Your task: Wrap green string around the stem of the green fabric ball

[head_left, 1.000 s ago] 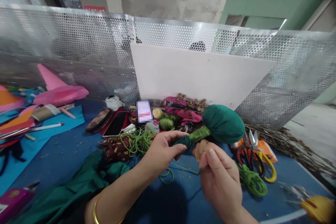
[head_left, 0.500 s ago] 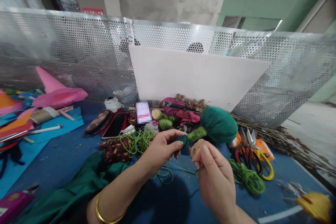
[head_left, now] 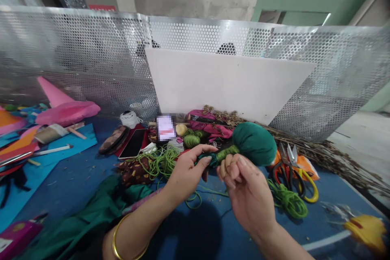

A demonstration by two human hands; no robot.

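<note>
Head view: a person's left hand (head_left: 185, 168) pinches the gathered tail of a dark green fabric ball (head_left: 254, 143), held above the blue surface (head_left: 76, 170) just past centre. The right hand (head_left: 243, 189) is closed on a light green cord (head_left: 226, 153) wound round the ball's neck. At 3 o'clock of the ball lie scissors (head_left: 294, 170); at 5 o'clock, a coil of green cord (head_left: 288, 202); at 9 o'clock, a phone (head_left: 134, 143).

Compared with a second ago, the right hand has risen to meet the neck and the left index finger has lifted straight. I'd judge the winding is being tightened.
</note>
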